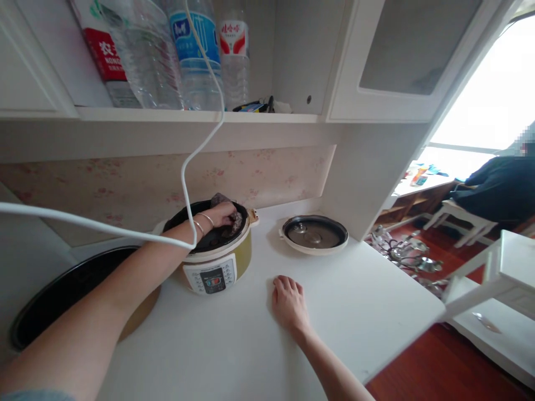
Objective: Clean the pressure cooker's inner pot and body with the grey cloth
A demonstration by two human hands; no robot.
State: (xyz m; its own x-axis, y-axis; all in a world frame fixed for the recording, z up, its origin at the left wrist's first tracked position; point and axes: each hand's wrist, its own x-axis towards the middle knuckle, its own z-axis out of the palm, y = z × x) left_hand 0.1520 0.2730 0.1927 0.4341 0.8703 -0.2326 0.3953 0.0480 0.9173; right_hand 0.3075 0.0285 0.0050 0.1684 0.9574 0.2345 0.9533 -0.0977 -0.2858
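My left hand [219,214] reaches into the open top of a yellow-green electric cooker [217,259] and is closed on a dark grey cloth [232,220] pressed against the cooker's inner rim. Two thin bangles circle that wrist. My right hand [288,301] lies flat on the white counter [355,301] to the right of the cooker, fingers stretched out, holding nothing. The cooker's lid [314,234] lies upside down on the counter further back and to the right.
A black inner pot [62,301] sits at the left under my forearm. A white cable [192,161] loops across in front of the cooker. Water bottles [196,55] stand on the shelf above. Another person [501,186] sits at the far right near a window.
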